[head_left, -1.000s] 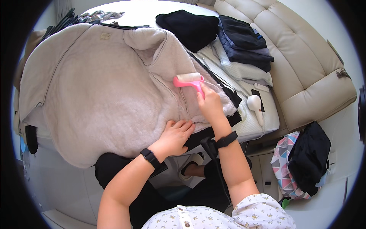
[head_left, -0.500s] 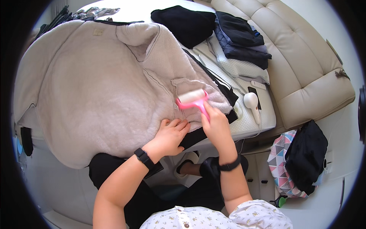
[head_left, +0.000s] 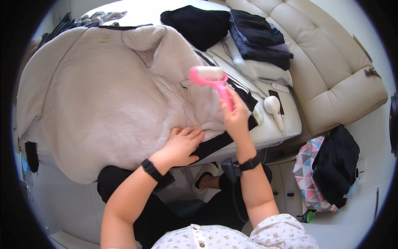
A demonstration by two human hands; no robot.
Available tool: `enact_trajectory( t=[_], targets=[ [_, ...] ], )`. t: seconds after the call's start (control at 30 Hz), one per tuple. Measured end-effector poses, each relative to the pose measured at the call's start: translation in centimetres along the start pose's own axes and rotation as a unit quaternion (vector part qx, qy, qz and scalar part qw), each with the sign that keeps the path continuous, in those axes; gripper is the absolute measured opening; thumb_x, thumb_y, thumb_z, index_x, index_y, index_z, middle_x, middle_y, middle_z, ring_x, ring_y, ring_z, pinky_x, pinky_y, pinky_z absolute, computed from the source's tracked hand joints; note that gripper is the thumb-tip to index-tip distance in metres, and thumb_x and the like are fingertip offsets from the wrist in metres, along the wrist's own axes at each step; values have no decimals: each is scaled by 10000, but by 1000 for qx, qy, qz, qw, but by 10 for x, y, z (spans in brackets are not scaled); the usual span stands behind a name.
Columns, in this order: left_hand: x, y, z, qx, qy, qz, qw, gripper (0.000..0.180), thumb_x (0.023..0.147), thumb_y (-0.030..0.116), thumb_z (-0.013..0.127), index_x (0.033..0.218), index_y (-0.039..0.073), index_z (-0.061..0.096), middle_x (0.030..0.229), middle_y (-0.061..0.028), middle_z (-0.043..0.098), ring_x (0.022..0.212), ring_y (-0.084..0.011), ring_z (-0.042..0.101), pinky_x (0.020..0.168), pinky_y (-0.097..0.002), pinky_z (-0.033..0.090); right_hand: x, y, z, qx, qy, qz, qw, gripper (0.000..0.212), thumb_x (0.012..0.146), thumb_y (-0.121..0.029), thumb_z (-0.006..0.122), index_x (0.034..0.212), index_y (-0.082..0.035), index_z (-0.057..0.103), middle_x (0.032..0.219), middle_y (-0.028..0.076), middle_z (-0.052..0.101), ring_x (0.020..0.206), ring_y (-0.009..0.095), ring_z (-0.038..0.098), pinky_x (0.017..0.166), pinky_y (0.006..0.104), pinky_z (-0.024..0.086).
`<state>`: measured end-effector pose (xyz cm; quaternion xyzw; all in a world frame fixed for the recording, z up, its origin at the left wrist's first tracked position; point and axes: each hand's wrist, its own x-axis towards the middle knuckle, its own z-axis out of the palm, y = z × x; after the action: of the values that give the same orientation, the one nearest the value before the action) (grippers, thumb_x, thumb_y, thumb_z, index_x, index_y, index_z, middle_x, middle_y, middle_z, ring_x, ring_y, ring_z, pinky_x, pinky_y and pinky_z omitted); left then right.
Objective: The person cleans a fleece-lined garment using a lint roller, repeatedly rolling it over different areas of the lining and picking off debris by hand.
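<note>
A large garment with beige fleece lining (head_left: 107, 99) lies spread out with its inside facing up, its edge trimmed in black. My left hand (head_left: 181, 146) rests flat on the lining near its front edge, fingers spread. In my right hand (head_left: 237, 120) is a lint roller (head_left: 209, 74) with a pink handle and a white roll, gripped by the handle. The roller appears raised over the garment's right side, slightly blurred by motion. Whether the roll touches the fleece I cannot tell.
Folded dark clothes (head_left: 261, 39) and a black garment (head_left: 197, 25) lie at the back. A white handheld device with a cord (head_left: 273, 110) rests beside a remote (head_left: 280, 87). To the right stand a beige leather sofa (head_left: 327, 79) and a triangle-patterned bag (head_left: 309, 174) with black cloth.
My right hand has turned and lifted the lint roller away from me, off the pocket area where it was. My left hand has stayed nearly in place.
</note>
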<state>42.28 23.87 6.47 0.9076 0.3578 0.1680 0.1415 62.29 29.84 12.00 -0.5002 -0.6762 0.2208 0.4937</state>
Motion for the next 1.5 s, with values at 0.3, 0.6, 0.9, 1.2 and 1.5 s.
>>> enact_trajectory(
  t=[0.3, 0.6, 0.9, 1.2, 1.5],
  targets=[
    [4, 8, -6, -15, -42, -18, 999, 714, 735, 229, 739, 1363, 38, 458, 1423, -115, 461, 1333, -299, 387, 1038, -480, 307, -30, -19, -9, -429, -131, -180, 875, 306, 780, -225, 693, 1023, -52, 627, 975, 106, 591, 933, 264, 589, 732, 381, 463],
    [15, 19, -50, 25, -149, -95, 984, 812, 700, 187, 723, 1432, 27, 407, 1477, -143, 409, 1377, -342, 333, 1085, -488, 242, 14, -156, -80, -24, -526, -280, 803, 243, 551, -207, 668, 603, 25, 613, 609, 163, 540, 528, 209, 495, 446, 318, 386],
    [20, 16, -21, -9, -144, -61, 988, 806, 738, 221, 727, 1445, 43, 382, 1487, -135, 395, 1377, -322, 344, 1063, -481, 271, -69, -129, -6, -94, 20, -331, 939, 163, 745, -83, 631, 748, 80, 623, 615, 66, 517, 535, 142, 460, 486, 268, 325],
    [13, 12, -25, -6, -107, -57, 993, 795, 755, 219, 724, 1447, 52, 370, 1506, -121, 367, 1363, -304, 356, 1031, -494, 314, -55, -141, 0, -93, 101, -281, 950, 79, 746, -61, 593, 738, 17, 607, 604, 54, 489, 486, 143, 442, 435, 233, 300],
    [13, 10, -19, -33, -66, -34, 997, 757, 750, 221, 734, 1407, 37, 405, 1486, -122, 387, 1350, -294, 368, 1021, -493, 327, -30, -112, -35, -68, -52, -489, 868, 194, 644, -146, 644, 823, -103, 586, 925, 64, 590, 606, 203, 517, 582, 316, 420]
  ],
)
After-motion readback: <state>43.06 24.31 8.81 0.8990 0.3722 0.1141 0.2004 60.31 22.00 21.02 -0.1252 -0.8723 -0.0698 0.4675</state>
